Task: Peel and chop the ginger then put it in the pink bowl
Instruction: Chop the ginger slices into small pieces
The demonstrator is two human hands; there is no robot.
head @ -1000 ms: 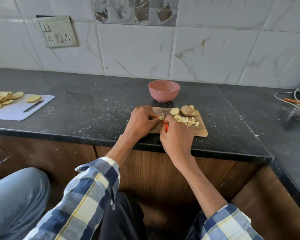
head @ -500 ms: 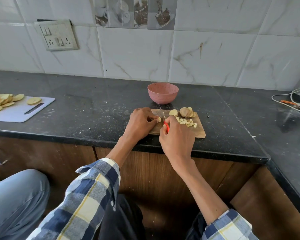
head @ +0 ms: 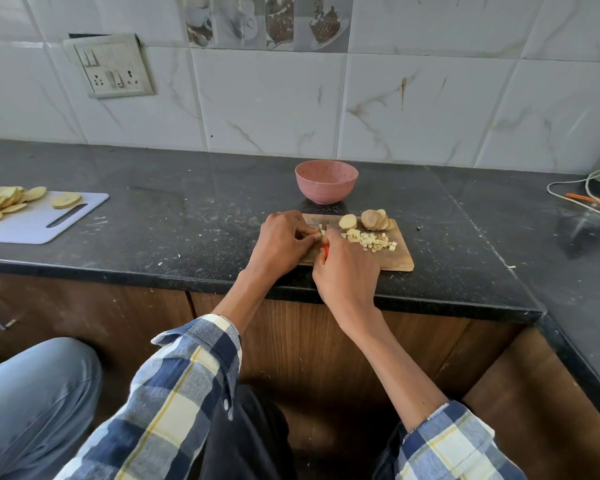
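A small piece of ginger [head: 321, 233] sits on the wooden chopping board [head: 400, 259], pinched by the curled fingers of the left hand [head: 280, 242], while the right hand [head: 347, 271] beside it is clenched round a knife [head: 325, 250] with a red handle. Further right on the board lie a heap of diced ginger [head: 369, 240] and some ginger slices [head: 374, 220]. The pink bowl [head: 326, 181] stands on the black table [head: 187, 220] just behind the board, and well to the left is a white board [head: 42, 223] carrying potato slices [head: 4, 202]
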